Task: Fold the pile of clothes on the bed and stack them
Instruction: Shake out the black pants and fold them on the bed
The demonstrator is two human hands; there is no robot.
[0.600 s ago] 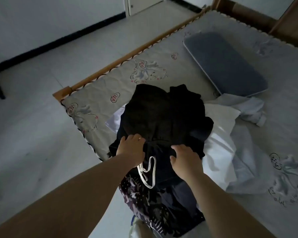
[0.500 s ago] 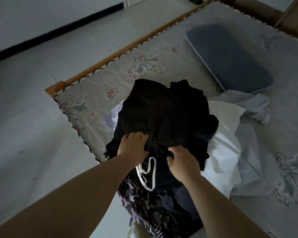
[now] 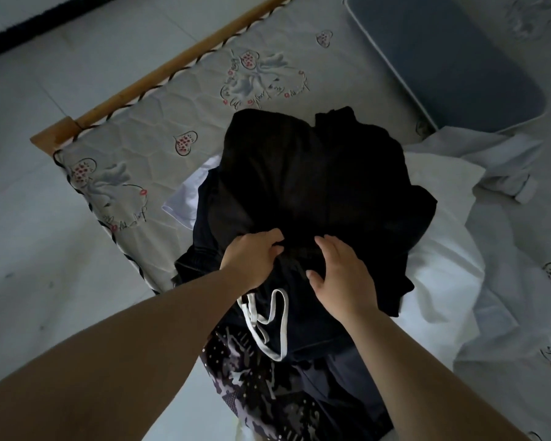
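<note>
Room: pale floor tiles are seen at the left of the frame, with the bed (image 3: 159,128) running from centre to right under a quilted, heart-printed mattress cover.
Pile: the clothes lie heaped in the middle of the frame, near the bed's lower left corner; nothing is folded or stacked yet, as far as can be judged.
Black garment (image 3: 303,183): it is spread on top of the pile, crumpled, with a white drawstring (image 3: 268,319) trailing from its near edge.
White garment (image 3: 439,265): it is seen under and to the right of the black one.
Patterned garment (image 3: 255,389): it hangs at the bottom centre, over the bed's near edge.
Grey pad (image 3: 452,55): it lies flat at the upper right, well apart from the pile.
Left hand (image 3: 252,262): its fingers are curled down onto the near edge of the black garment; cloth appears to be pinched, though the dim light leaves this uncertain.
Right hand (image 3: 341,272): it rests on the black garment just beside the left hand, fingers relaxed and spread, nothing gripped.
Step in hand: the black garment is judged to be taken up for folding.
Advice: the waistband should be gripped at both sides, and the garment lifted clear so that the layers below are not dragged. It should be shaken flat on bare mattress, and the drawstring tucked in before the first fold.
</note>
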